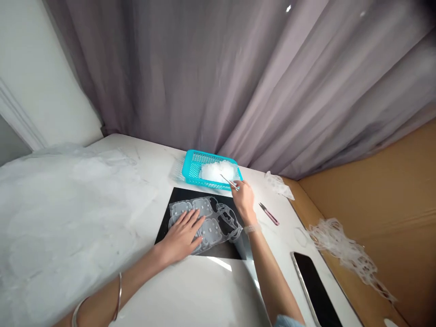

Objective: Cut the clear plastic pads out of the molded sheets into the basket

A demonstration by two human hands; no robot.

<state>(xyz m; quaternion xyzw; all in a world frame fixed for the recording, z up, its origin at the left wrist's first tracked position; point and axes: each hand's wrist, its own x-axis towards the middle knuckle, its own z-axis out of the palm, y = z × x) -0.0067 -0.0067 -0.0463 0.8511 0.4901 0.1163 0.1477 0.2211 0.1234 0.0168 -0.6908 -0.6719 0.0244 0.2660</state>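
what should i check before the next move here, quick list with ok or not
1. Tweezers pinched in right hand: ok.
2. Clear moulded sheet held flat by left hand on black mat: ok.
3. Tweezer tips holding a piece: cannot tell, too small to see.
4. Teal plastic basket within the right hand's reach: ok, tips at its near rim.
5. Pink-handled snips lying off the mat, to the right: ok.
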